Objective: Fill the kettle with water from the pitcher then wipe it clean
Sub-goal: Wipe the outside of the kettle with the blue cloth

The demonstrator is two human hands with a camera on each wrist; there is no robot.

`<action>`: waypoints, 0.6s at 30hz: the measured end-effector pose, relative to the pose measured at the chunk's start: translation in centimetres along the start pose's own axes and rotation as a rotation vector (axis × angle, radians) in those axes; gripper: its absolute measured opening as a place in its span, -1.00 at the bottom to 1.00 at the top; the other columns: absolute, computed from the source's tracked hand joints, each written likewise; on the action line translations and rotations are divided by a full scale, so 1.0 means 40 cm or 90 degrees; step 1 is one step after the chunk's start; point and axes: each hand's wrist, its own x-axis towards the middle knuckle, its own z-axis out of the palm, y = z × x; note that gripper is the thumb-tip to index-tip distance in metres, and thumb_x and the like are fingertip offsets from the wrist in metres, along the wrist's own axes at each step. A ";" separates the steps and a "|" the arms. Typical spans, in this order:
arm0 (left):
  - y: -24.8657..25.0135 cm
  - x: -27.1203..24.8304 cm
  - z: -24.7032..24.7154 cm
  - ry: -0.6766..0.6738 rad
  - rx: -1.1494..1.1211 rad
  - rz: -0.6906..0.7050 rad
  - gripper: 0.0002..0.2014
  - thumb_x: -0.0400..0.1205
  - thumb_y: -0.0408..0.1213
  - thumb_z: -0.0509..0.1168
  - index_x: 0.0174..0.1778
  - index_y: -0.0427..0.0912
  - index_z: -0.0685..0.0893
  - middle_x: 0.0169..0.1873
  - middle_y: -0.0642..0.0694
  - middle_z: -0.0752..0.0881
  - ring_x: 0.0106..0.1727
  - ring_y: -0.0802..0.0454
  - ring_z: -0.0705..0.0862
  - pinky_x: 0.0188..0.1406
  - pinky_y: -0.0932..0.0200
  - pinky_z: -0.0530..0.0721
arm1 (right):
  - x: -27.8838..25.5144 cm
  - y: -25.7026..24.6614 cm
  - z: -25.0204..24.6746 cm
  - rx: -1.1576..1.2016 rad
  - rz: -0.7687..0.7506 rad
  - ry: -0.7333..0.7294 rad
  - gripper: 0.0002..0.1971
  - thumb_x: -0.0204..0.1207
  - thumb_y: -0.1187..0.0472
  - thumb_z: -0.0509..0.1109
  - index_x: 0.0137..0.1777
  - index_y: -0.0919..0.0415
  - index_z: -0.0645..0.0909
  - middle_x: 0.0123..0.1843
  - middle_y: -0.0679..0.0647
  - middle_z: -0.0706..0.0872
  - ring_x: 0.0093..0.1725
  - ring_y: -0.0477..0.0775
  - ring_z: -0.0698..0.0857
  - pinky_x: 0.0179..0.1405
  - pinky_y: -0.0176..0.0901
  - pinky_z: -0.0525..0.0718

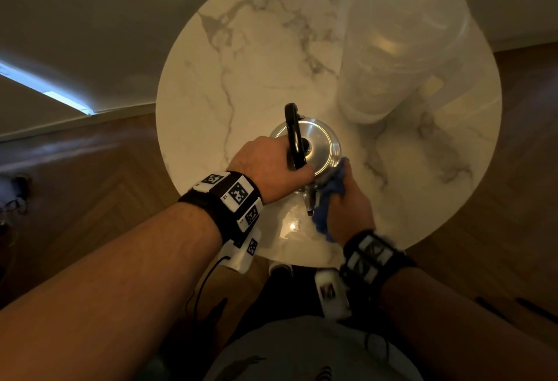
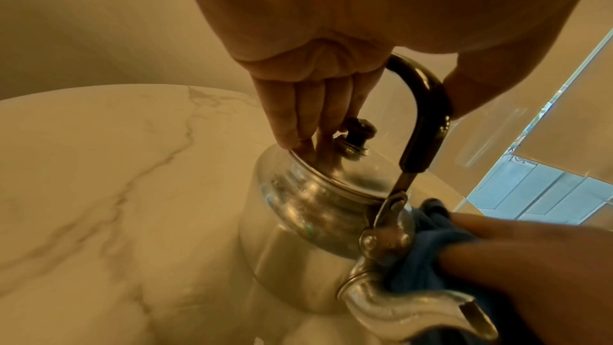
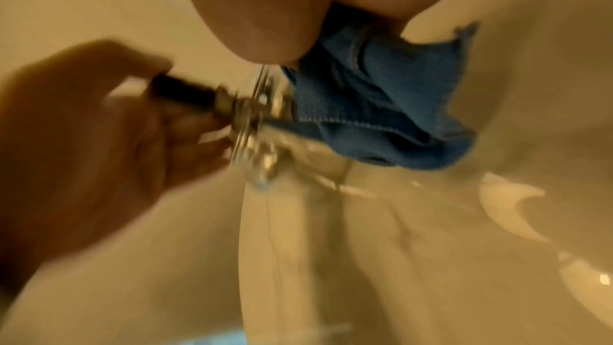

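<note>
A silver kettle (image 1: 320, 146) with a black handle (image 1: 292, 136) stands lid on, near the front of the round marble table (image 1: 256, 63). My left hand (image 1: 280, 163) grips the handle, fingers (image 2: 298, 120) down on the lid and thumb (image 2: 471, 93) on the handle's other side. The spout (image 2: 414, 308) points toward me. My right hand (image 1: 350, 199) holds a bunched blue cloth (image 1: 330, 193) and presses it against the kettle's side beside the spout and handle bracket. The same blue cloth (image 3: 381, 104) shows blurred in the right wrist view. The clear plastic pitcher (image 1: 401, 48) stands at the table's back right.
A wet, shiny patch (image 1: 294, 223) lies on the marble just in front of the spout. Wooden floor (image 1: 90, 184) surrounds the table, with a wall behind. My legs stand at the near edge of the table.
</note>
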 end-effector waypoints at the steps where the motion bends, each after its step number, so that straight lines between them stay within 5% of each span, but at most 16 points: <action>1: 0.000 -0.001 -0.001 -0.001 -0.003 -0.001 -0.61 0.53 0.23 0.34 0.05 0.01 0.72 -0.23 0.01 0.78 -0.23 0.02 0.74 -0.19 0.01 0.76 | 0.039 -0.021 -0.011 -0.045 0.008 0.016 -0.47 0.69 0.18 0.18 0.67 0.05 0.30 0.18 0.41 0.73 0.06 0.35 0.74 0.02 0.00 0.63; 3: 0.000 -0.001 -0.003 -0.001 -0.004 -0.007 -0.64 0.54 0.22 0.35 0.03 0.02 0.72 -0.25 0.03 0.77 -0.23 0.04 0.73 -0.21 0.05 0.74 | 0.119 -0.051 -0.040 -0.100 0.017 0.019 -0.55 0.64 0.31 0.18 0.51 0.12 0.53 0.15 0.34 0.78 0.04 0.28 0.75 -0.11 -0.20 0.57; 5: 0.001 0.000 -0.002 0.003 0.004 -0.011 -0.66 0.55 0.21 0.36 -0.04 0.01 0.72 -0.29 0.03 0.74 -0.26 0.05 0.71 -0.29 0.14 0.68 | 0.175 -0.048 -0.063 -0.147 0.006 0.003 -0.47 0.48 0.26 0.16 0.44 0.00 0.64 0.14 0.18 0.82 0.14 0.22 0.76 0.09 -0.15 0.64; 7: 0.002 0.000 0.000 0.005 0.013 -0.011 -0.68 0.55 0.20 0.36 -0.09 0.01 0.71 -0.33 0.04 0.72 -0.29 0.07 0.69 -0.37 0.21 0.61 | 0.171 -0.022 -0.073 -0.206 -0.017 -0.045 -0.48 0.50 0.21 0.22 0.48 0.05 0.59 0.16 0.18 0.80 0.17 0.25 0.75 0.28 0.05 0.64; 11: 0.000 0.002 0.002 0.010 0.013 -0.010 -0.66 0.56 0.20 0.35 -0.10 -0.02 0.71 -0.37 0.05 0.69 -0.34 0.14 0.64 -0.41 0.23 0.57 | 0.044 0.004 -0.047 -0.158 0.014 -0.075 -0.41 0.61 0.40 0.26 0.63 0.04 0.35 0.25 0.12 0.72 0.18 0.17 0.71 0.16 0.03 0.68; 18: 0.004 -0.003 0.002 0.009 0.014 -0.004 -0.69 0.58 0.17 0.34 -0.11 -0.03 0.67 -0.37 0.05 0.68 -0.35 0.17 0.63 -0.41 0.25 0.54 | 0.116 -0.013 -0.033 -0.091 0.063 0.039 -0.72 0.67 0.38 0.21 0.27 0.33 0.66 0.08 0.27 0.76 0.14 0.29 0.73 0.05 -0.07 0.61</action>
